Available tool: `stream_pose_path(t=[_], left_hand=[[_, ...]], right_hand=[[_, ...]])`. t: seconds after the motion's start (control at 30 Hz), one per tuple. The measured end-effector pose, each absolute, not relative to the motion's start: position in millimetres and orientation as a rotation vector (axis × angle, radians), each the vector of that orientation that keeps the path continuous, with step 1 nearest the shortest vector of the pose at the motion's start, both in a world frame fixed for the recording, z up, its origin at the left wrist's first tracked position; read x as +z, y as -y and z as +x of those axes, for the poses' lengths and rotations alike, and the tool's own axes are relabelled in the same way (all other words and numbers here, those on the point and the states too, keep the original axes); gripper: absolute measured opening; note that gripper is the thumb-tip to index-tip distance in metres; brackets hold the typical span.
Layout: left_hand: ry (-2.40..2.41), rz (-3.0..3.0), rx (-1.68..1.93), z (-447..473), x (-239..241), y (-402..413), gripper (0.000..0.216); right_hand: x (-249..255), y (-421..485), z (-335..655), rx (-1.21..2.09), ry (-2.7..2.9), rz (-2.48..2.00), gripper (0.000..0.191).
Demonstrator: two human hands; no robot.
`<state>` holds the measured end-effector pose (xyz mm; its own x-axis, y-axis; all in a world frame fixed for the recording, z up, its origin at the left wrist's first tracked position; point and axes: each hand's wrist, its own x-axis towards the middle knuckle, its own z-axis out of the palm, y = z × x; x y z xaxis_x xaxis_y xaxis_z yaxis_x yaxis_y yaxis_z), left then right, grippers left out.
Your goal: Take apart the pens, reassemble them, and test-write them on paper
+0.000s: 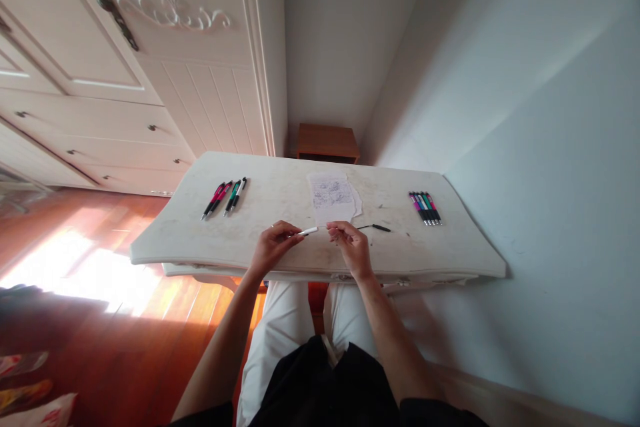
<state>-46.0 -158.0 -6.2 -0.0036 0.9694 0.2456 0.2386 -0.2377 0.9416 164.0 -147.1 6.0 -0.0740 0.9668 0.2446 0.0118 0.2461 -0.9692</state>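
Observation:
My left hand [273,243] is closed on a white pen barrel [309,231], whose bare end points right. Just across from that end, my right hand [353,245] is pinched, its fingertips around something too small to make out. Right of it on the table lie a black pen grip [381,228] and a thin dark piece, partly behind the hand. Beyond both hands rests a scribbled sheet of paper [330,195] with torn edges. Pink and green pens [218,200] lie at the left. A row of several coloured pens [425,207] with black grips lies at the right.
The worn white table [270,180] has a curved front edge close to my legs. A white wardrobe [210,100] stands at the left, a grey wall [550,167] at the right. Behind the table is a brown wooden box-like piece [327,140].

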Motion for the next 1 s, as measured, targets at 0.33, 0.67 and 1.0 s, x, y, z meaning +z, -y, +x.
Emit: stream_pose_path(t=[0.33,0.67,1.0], left_hand=[[-1.260,1.592,1.303,-47.0,-10.4,156.3,0.021],[-1.302,1.602,1.284,-47.5,-18.7,154.9,0.022],[-1.325,1.613,1.261,-47.1,-14.4,156.0,0.023]], right_hand=[[10.0,120.1,276.4,0.313,1.838,-1.276,0.024],[-2.6,112.1,276.9,0.068,2.292,-1.384,0.022],[1.6,96.0,255.9,-0.070,2.528,-1.254,0.014]])
